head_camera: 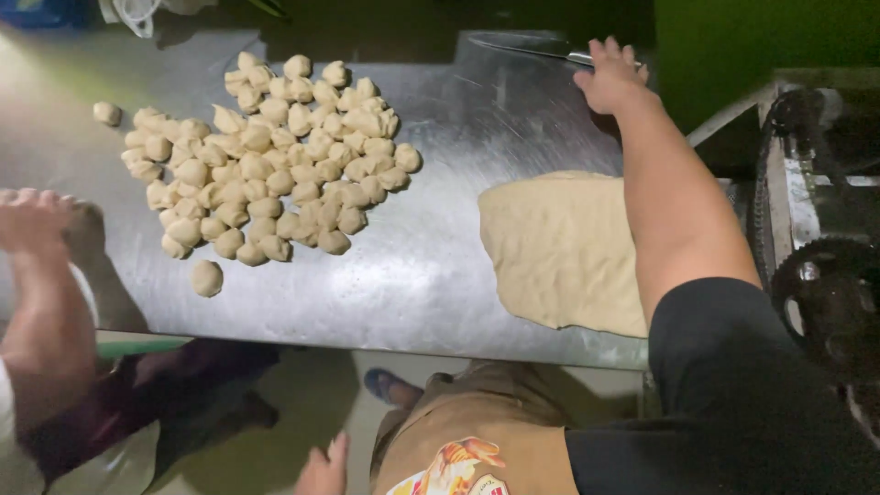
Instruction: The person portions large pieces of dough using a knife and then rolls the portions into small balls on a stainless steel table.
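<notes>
My right hand [611, 81] reaches to the far edge of the steel table [440, 266]. Its fingers are spread over the handle of a long knife [522, 46] lying there, and no closed grip shows. A flat sheet of pale dough [559, 247] lies on the table just left of my right forearm. My left hand [323, 469] hangs below the table's near edge beside my brown apron, fingers loose and holding nothing. A heap of several small dough balls [275, 156] fills the left middle of the table.
A co-worker's hand [32, 215] presses down at the table's left edge. Single dough balls lie apart from the heap [206, 278] [107, 113]. A machine with black gears and chain [820, 275] stands at the right. A foot in a blue sandal [390, 385] shows on the floor.
</notes>
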